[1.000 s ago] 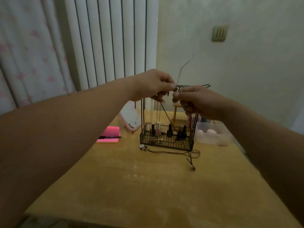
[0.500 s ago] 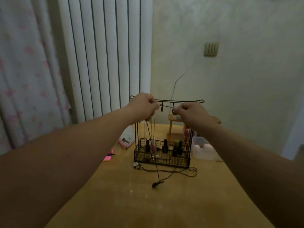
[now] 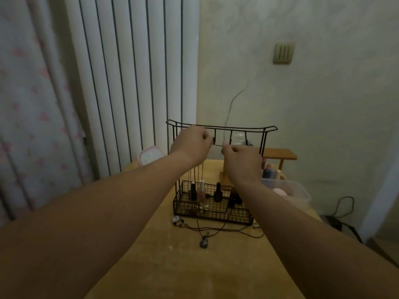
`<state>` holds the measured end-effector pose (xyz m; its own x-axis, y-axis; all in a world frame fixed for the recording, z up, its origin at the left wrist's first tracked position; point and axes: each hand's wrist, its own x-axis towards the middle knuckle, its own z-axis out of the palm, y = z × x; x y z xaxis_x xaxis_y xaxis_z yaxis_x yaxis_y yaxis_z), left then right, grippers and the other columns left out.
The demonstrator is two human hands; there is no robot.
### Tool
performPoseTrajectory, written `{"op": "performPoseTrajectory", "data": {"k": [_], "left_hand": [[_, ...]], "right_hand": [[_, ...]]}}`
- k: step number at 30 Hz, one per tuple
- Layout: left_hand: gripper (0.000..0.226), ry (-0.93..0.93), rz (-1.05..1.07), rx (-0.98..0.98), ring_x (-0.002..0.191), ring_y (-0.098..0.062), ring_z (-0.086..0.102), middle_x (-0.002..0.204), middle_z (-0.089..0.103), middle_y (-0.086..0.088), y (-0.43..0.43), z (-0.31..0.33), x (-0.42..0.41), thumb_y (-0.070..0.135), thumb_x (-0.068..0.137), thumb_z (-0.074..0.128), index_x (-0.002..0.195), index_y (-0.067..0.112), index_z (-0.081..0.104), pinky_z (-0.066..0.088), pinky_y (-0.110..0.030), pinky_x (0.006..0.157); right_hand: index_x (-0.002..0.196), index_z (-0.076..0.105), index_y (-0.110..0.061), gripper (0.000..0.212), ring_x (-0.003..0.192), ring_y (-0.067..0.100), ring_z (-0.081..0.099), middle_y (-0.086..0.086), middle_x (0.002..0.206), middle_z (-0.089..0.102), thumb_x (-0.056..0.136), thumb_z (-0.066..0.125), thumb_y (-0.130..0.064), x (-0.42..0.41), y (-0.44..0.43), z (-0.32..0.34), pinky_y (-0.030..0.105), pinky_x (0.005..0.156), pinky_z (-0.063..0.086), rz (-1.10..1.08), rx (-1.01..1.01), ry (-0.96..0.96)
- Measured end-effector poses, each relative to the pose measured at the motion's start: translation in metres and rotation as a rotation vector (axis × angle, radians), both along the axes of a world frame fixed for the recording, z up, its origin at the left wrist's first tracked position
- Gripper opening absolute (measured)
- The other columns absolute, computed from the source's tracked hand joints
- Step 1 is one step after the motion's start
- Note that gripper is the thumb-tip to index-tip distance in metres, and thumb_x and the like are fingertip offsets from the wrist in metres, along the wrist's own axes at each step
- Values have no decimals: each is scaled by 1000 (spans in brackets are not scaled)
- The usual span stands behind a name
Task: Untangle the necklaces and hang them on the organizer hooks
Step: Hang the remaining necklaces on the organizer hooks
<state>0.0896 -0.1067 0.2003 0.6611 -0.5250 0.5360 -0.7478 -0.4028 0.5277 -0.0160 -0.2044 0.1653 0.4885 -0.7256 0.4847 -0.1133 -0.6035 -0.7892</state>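
left forearm + right forearm: stretched forward, raised | left hand: back to camera, fingers curled, tips pinched | right hand: just beside, slightly lower, same pinch (anything held too fine to see) | hands: not touching

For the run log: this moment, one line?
left hand: pinched at hooks of black wire organizer; right hand: pinched beside it; held item: unseen; dark pendant necklace: on wooden table

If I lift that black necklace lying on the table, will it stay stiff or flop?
It probably flops: the cord lies in loose curves on the table. Its dark pendant would likely swing at the bottom. It may snag too, since the loops seem to cross each other.
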Motion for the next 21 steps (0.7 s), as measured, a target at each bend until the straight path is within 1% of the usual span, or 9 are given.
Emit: {"op": "performPoseTrajectory", "data": {"k": [3, 5, 9, 11, 13, 15, 18, 19, 21], "left_hand": [[26, -58, 5, 32, 67, -16, 69, 77, 69, 3, -2, -4, 2, 29, 106, 54, 89, 19, 72, 62, -43, 72], [25, -69, 3, 39, 70, -16, 69, 80, 69, 4, -3, -7, 2, 29, 106, 52, 93, 20, 71, 62, -44, 73], [23, -74, 8, 26, 77, -15, 69, 86, 69, 4, -3, -21, -4, 28, 107, 49, 103, 21, 71, 62, -46, 77], [23, -50, -16, 23, 79, -14, 68, 84, 68, 6, -2, -33, -10, 28, 107, 50, 99, 21, 70, 61, -46, 77], [25, -13, -40, 19, 78, -13, 67, 81, 68, 6, -2, -46, -16, 27, 107, 51, 92, 22, 70, 61, -46, 77], [25, 47, -47, -27, 75, -12, 67, 79, 69, 4, -1, -52, -19, 27, 107, 52, 89, 22, 69, 61, -47, 77], [21, 113, -53, -185, 71, -12, 68, 77, 69, 4, 4, -46, -17, 29, 107, 53, 90, 29, 64, 62, -46, 73], [19, 101, -54, -224, 70, -12, 68, 76, 69, 5, 7, -40, -15, 30, 107, 53, 93, 29, 64, 62, -45, 72], [16, 68, -54, -280, 69, -10, 68, 76, 69, 5, 8, -28, -13, 31, 108, 53, 103, 27, 67, 63, -43, 70]], "right_hand": [[85, 75, -11, 33, 64, 7, 56, -1, 72, 64, 105, 56, -30, -1, -1, -7, 24, 57, 41, 18, 31, -12], [86, 74, -11, 33, 66, 11, 57, 1, 74, 64, 105, 56, -30, -1, -2, -11, 25, 57, 42, 38, 43, 21], [92, 77, -13, 31, 76, 19, 64, 4, 80, 71, 105, 56, -32, -1, -2, -31, 33, 71, 49, 158, 18, 110], [98, 77, -15, 29, 80, 18, 66, 2, 83, 71, 106, 55, -31, -3, 1, -43, 37, 75, 53, 212, 18, 130], [104, 76, -19, 26, 81, 13, 66, -2, 85, 71, 107, 54, -33, -5, 4, -54, 39, 75, 56, 254, 10, 161], [107, 75, -20, 25, 81, 10, 65, -5, 85, 70, 107, 54, -33, -8, 5, -62, 38, 75, 58, 270, 4, 168], [110, 74, -21, 25, 81, 9, 63, -6, 87, 68, 108, 52, -32, -15, 2, -51, 34, 75, 55, 288, 14, 84], [109, 74, -22, 24, 79, 8, 61, -5, 85, 67, 108, 52, -33, -16, 1, -42, 31, 72, 53, 291, 8, 41], [109, 73, -23, 24, 74, 3, 58, -5, 85, 66, 108, 52, -34, -17, 0, -22, 21, 65, 48, 283, 15, -39]]}}
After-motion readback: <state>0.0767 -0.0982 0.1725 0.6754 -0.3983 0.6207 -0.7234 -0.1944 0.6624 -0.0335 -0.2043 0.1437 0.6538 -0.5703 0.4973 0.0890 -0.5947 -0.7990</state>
